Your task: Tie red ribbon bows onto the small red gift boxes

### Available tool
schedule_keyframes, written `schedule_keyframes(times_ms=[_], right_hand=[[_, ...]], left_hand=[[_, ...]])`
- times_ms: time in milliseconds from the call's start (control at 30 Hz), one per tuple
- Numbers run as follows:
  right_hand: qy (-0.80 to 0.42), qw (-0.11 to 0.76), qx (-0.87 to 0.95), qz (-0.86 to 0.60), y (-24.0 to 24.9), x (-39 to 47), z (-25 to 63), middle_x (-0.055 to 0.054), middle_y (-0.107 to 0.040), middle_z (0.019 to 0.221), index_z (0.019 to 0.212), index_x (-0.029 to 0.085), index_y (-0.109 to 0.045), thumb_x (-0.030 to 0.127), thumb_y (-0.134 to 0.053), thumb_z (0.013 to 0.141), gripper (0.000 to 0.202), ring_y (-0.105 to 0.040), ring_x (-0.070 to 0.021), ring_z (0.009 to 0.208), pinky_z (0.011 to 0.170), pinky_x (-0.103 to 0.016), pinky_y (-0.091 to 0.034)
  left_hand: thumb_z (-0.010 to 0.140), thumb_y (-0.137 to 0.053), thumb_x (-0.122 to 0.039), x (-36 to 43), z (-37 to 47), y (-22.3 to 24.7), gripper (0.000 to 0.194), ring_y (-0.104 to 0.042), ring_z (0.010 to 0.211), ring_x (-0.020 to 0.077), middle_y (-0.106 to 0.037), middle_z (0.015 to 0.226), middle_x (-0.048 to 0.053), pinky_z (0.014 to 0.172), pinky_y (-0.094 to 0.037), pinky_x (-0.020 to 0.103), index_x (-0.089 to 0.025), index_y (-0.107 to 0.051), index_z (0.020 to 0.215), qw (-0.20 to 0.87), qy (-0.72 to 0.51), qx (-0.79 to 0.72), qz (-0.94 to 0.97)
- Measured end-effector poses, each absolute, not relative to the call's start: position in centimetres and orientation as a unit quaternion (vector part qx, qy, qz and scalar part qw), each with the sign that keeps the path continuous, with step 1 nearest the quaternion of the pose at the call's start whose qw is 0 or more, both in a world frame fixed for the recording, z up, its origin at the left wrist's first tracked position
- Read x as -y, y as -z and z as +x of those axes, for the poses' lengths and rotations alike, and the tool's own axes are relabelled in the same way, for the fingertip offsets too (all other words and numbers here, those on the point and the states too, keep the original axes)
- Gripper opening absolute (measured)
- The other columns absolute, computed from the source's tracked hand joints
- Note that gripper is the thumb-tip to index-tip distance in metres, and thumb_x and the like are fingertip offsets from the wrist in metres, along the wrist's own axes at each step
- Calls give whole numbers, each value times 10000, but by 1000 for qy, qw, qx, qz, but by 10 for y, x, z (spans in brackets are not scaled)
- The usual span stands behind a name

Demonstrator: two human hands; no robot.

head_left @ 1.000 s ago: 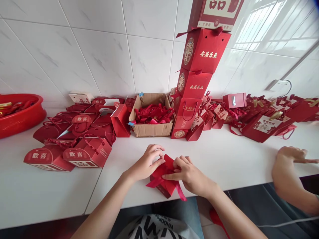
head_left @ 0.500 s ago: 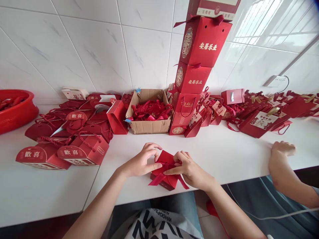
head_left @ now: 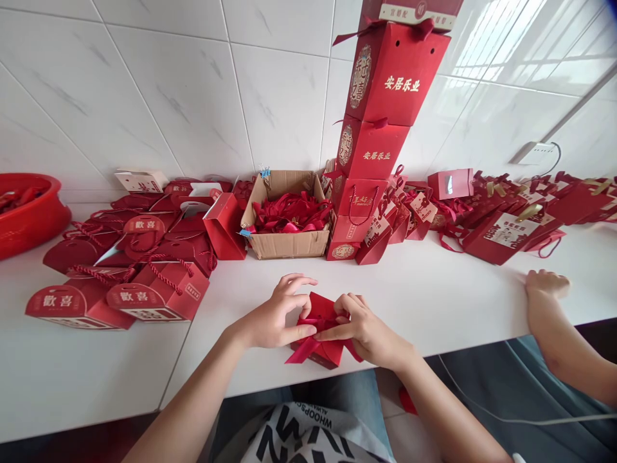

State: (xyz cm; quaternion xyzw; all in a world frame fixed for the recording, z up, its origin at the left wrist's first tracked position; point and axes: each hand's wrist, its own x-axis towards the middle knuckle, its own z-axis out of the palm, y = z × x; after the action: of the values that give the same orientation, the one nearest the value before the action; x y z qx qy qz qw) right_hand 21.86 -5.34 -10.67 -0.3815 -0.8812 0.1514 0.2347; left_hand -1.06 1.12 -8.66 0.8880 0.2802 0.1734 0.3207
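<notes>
A small red gift box sits on the white table near its front edge, a dark red ribbon lying across its top with loose tails hanging on both sides. At the box's left, my left hand pinches the ribbon between thumb and index finger, its other fingers raised. My right hand is on the box's right side, fingers curled on the ribbon and index finger stretched to the middle of it. The knot area is partly hidden by the fingers.
Behind stands a cardboard box of red ribbons, beside a tall stack of red boxes. Red gift boxes pile up at left near a red basin. More boxes and another person's forearm are at right.
My left thumb and index finger have moved slightly right, closer to my right index fingertip at the ribbon's middle. The gift box stays in nearly the same place.
</notes>
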Motion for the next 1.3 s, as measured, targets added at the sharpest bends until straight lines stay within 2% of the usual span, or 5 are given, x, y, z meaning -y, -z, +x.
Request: schedule_keyframes(times_ms=[400, 667, 933, 1067, 1300], right_hand=[[-153, 220, 881, -390, 110, 54, 220, -26, -366, 847, 1115, 399, -688, 95, -440, 927, 435, -387, -166, 824, 811, -333, -381], [-185, 241, 870, -390, 111, 55, 221, -35, -381, 868, 1117, 385, -691, 105, -444, 931, 417, -405, -175, 863, 833, -362, -397], [-194, 280, 853, -396, 117, 56, 221, -31, -363, 847, 1057, 358, -724, 73, -454, 913, 418, -408, -183, 872, 810, -363, -423], [-192, 290, 855, -385, 115, 56, 219, -25, -362, 837, 1040, 351, -732, 66, -443, 914, 425, -424, -172, 863, 821, -363, -425], [-201, 340, 836, -381, 118, 55, 220, -38, -408, 858, 980, 306, -735, 48, -369, 921, 451, -462, -172, 860, 807, -372, -413]], left_hand=[[822, -614, -276, -13, -6, 92, 156, -344, 1308, 273, -543, 1297, 94, 1058, -378, 488, -208, -499, 742, 368, -195, -277, 866], [854, -576, -336, -9, -1, 95, 214, -392, 1237, 267, -588, 1176, 80, 1035, -381, 477, -208, -459, 729, 303, -238, -341, 858], [877, -548, -335, 8, 5, 101, 260, -391, 1264, 257, -614, 1217, 48, 1083, -337, 477, -202, -565, 654, 362, -268, -378, 809], [847, -580, -295, 14, 13, 102, 216, -441, 1222, 238, -646, 1140, 55, 1056, -377, 446, -204, -493, 672, 361, -326, -382, 786], [823, -590, -225, 18, 28, 112, 391, -525, 1133, 233, -709, 846, 26, 892, -471, 373, -217, -297, 565, 369, -377, -380, 760]])
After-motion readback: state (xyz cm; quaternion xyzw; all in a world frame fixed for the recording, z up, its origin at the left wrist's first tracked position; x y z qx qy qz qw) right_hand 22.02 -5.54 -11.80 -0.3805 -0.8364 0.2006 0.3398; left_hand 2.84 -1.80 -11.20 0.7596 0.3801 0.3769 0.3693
